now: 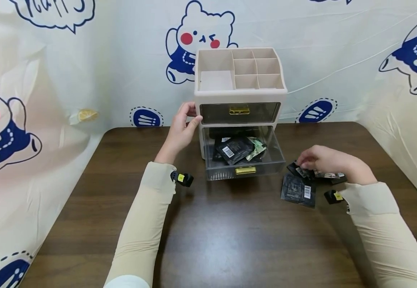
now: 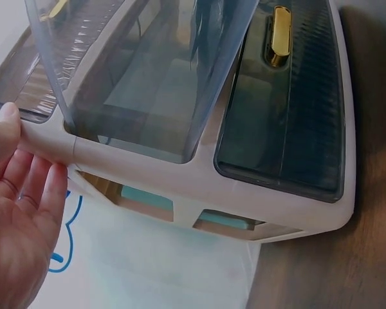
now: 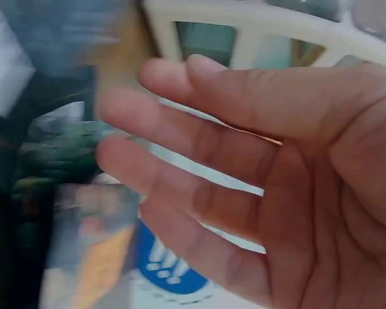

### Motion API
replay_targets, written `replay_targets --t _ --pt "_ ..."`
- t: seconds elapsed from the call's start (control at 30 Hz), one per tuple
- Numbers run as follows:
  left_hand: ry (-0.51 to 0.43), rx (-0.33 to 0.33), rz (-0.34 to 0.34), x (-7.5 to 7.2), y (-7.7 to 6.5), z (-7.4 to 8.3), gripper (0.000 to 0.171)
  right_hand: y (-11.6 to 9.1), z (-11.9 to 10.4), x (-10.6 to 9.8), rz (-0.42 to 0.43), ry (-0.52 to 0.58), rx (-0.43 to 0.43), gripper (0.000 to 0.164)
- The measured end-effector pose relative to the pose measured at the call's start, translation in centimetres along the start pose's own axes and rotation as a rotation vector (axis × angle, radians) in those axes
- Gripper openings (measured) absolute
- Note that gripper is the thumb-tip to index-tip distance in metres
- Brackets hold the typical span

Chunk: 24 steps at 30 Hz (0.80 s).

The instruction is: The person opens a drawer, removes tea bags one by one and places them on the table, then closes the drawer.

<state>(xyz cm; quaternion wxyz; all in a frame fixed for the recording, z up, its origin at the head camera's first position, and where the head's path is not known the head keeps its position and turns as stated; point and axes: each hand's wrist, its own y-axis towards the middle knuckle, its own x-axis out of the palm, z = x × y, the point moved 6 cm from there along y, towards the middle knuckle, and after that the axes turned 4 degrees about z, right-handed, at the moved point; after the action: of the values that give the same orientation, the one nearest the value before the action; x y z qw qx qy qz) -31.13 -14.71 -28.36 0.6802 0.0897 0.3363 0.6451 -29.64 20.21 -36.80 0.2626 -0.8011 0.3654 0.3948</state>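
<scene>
A white desktop drawer organizer [image 1: 240, 94] stands at the back of the table. My left hand [image 1: 181, 130] grips its left side, thumb at the front edge and fingers along the side wall, as the left wrist view also shows. The lower clear drawer [image 1: 215, 173] is pulled out and holds several black sachets [image 1: 235, 150] and a green-patterned sachet [image 1: 256, 148]. My right hand [image 1: 325, 161] is over a small pile of sachets right of the drawer. In the right wrist view its fingers [image 3: 206, 187] are fairly straight, with blurred sachets [image 3: 103, 257] beyond the fingertips.
A flat black sachet [image 1: 298, 191] with a barcode lies in front of the pile. Above the pulled-out drawer is a closed dark drawer [image 1: 240, 114] with a gold handle, topped by open compartments [image 1: 246, 68]. A printed cloth [image 1: 132, 60] hangs behind the brown table [image 1: 215, 240].
</scene>
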Motion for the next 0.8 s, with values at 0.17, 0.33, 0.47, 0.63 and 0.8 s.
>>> replay_targets --t 0.17,0.33,0.47,0.63,0.8 --pt "0.011 -0.004 0.007 -0.1 0.0 0.1 0.026 -0.1 -5.0 -3.4 0.236 -0.116 -0.146 0.012" --pt "0.021 -0.002 0.015 -0.3 0.3 0.2 0.027 0.4 -10.4 -6.1 0.351 -0.195 -0.291 0.012" --pt "0.016 0.006 0.019 -0.2 0.3 0.1 0.027 2.2 -13.4 -6.9 0.344 -0.263 -0.351 0.011" --pt "0.011 0.020 0.010 0.0 0.2 -0.1 0.026 5.0 -15.8 -6.2 0.214 -0.303 -0.345 0.012" --pt "0.023 0.011 0.004 0.1 0.0 -0.2 0.027 7.6 -18.6 -4.6 0.051 -0.362 -0.397 0.015"
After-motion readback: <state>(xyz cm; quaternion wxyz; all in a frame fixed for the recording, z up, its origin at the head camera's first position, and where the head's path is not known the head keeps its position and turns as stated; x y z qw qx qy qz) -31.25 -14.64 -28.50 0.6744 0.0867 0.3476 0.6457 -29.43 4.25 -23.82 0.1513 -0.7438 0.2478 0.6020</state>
